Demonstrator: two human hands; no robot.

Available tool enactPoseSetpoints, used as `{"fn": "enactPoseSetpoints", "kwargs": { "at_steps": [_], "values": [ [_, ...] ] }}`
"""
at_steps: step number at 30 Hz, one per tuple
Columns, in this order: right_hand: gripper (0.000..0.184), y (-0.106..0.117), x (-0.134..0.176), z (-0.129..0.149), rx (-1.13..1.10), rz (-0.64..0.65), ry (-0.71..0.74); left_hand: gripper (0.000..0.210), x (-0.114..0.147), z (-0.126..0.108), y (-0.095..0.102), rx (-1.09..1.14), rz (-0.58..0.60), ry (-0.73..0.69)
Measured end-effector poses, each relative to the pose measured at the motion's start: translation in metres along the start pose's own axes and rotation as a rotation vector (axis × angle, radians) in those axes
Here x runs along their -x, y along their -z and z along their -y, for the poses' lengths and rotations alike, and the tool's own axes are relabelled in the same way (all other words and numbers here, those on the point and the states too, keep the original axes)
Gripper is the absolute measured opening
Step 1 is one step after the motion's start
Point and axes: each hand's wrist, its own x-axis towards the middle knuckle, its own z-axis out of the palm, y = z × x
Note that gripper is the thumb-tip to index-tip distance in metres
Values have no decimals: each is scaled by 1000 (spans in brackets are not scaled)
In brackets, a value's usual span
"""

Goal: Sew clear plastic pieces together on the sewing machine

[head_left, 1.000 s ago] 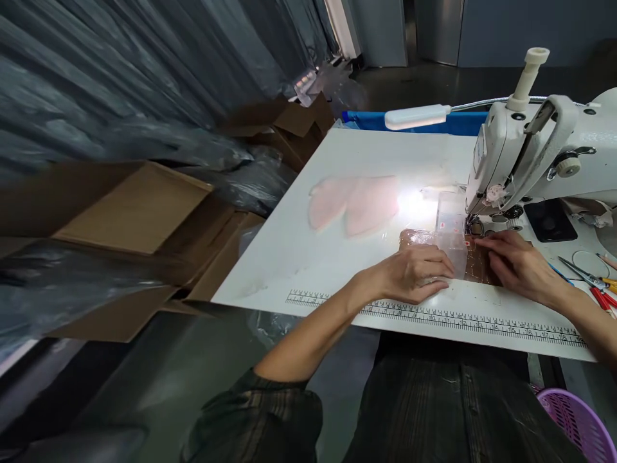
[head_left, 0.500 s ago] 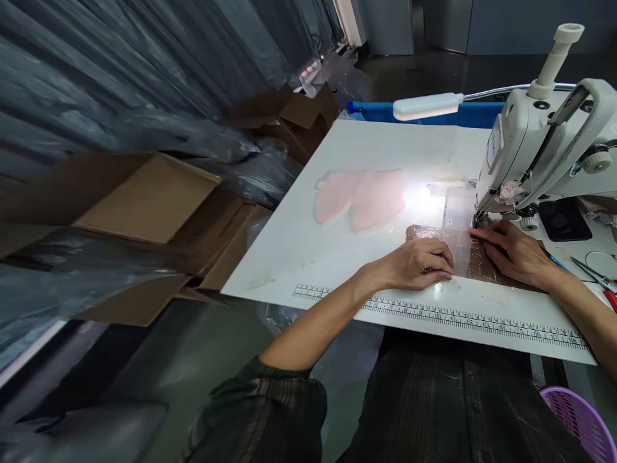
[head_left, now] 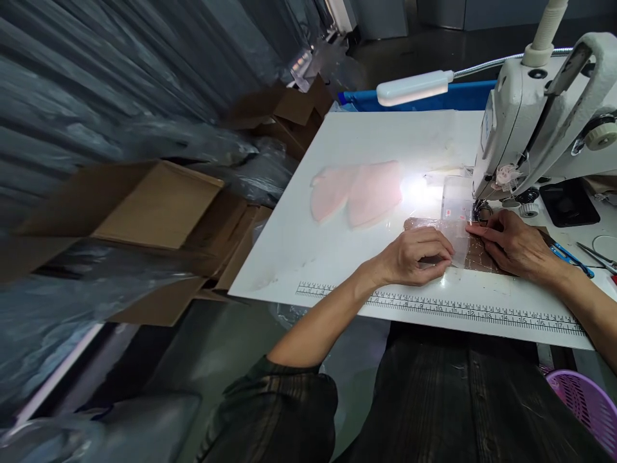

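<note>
A shiny brown sheet (head_left: 478,256) lies flat under a translucent strip (head_left: 456,193) with small red marks, beside the needle of the white sewing machine (head_left: 506,122). My left hand (head_left: 418,254) is closed, its fingertips pinching the strip's near left edge. Close to the presser foot (head_left: 477,211), my right hand (head_left: 515,245) has bent fingers, with index finger and thumb at the right edge of the strip, over the brown sheet. Its other fingers rest on the sheet and hide part of it.
Two pale pink fabric pieces (head_left: 357,193) lie on the white table (head_left: 274,257), left of a bright lamp glow. Blue-handled snips (head_left: 569,255) and a black phone-like slab (head_left: 569,204) sit at right. Open cardboard boxes (head_left: 159,202) stand left; a purple basket (head_left: 581,405) is below.
The view has shifted slightly, bringing more of the blue snips into sight. My left hand has arched up a little at the strip's edge; the right hand stays beside the presser foot.
</note>
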Motion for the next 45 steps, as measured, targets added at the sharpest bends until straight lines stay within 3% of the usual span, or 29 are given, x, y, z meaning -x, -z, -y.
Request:
{"fn": "enactPoseSetpoints", "kwargs": {
  "at_steps": [7, 10, 16, 19, 23, 27, 29, 34, 36, 40, 45],
  "values": [
    [44, 3, -2, 6, 84, -18, 29, 14, 4, 5, -10, -95, 99, -61],
    [42, 4, -3, 8, 84, 5, 17, 18, 5, 6, -14, -90, 82, -70],
    [40, 12, -2, 9, -58, 8, -39, 17, 1, 2, -13, -79, -157, 141],
    [38, 21, -2, 12, -261, -7, -29, 16, 0, 2, -14, -64, -156, 150],
    [36, 27, -6, 17, -412, 62, 131, 17, 0, 2, -13, -22, -91, 199],
    [39, 23, -8, 18, -382, 84, 183, 16, -1, 2, -10, 22, -252, 428],
    [39, 23, -7, 17, -392, 98, 175, 19, -2, 2, -10, 54, -279, 479],
    [38, 24, -6, 9, -437, 29, 26, 23, -1, 1, -15, -18, -254, 231],
    [40, 19, -7, 5, -369, -5, -25, 21, 0, 2, -16, -53, -186, 124],
    [43, 8, -11, 2, -203, -29, 51, 19, 4, 5, -16, -97, -7, -86],
    [42, 5, -8, 1, -213, -14, 28, 19, 9, 8, -12, -154, 179, -89]
  ]
}}
